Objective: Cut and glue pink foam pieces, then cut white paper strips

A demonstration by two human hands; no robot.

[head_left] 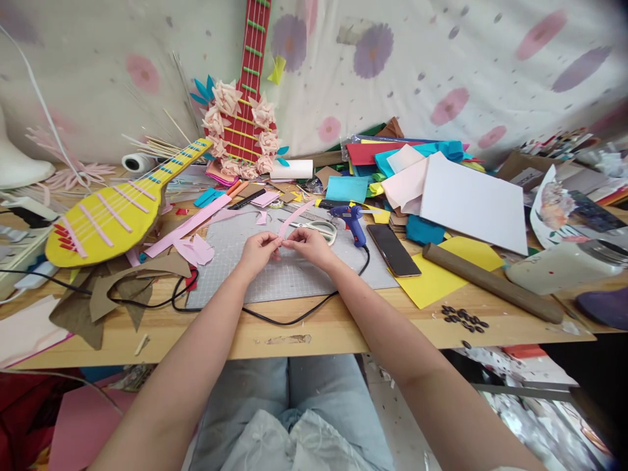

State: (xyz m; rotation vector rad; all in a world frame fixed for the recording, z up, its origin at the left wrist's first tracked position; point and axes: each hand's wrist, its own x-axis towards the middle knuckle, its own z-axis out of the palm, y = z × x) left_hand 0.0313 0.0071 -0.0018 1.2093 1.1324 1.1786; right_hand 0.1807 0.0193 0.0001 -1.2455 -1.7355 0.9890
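Both hands meet over the grey cutting mat [294, 275] on the wooden table. My left hand [258, 250] and my right hand [310, 246] each pinch the near end of a thin pink paper strip [294, 218]. The strip curves up and away toward the scissors [318, 227]. Both hands are closed on it. A blue glue gun [352, 221] lies just right of my right hand, and its black cord [275, 318] loops across the mat's front edge.
A yellow paper guitar [112, 212] lies at the left, a red one [245, 98] leans on the wall. A phone [393, 249], yellow sheet [432, 278], brown rod [490, 282], white board [473, 203], jar [564, 265] and stacked coloured paper crowd the right. Brown scraps [98, 294] lie at the left.
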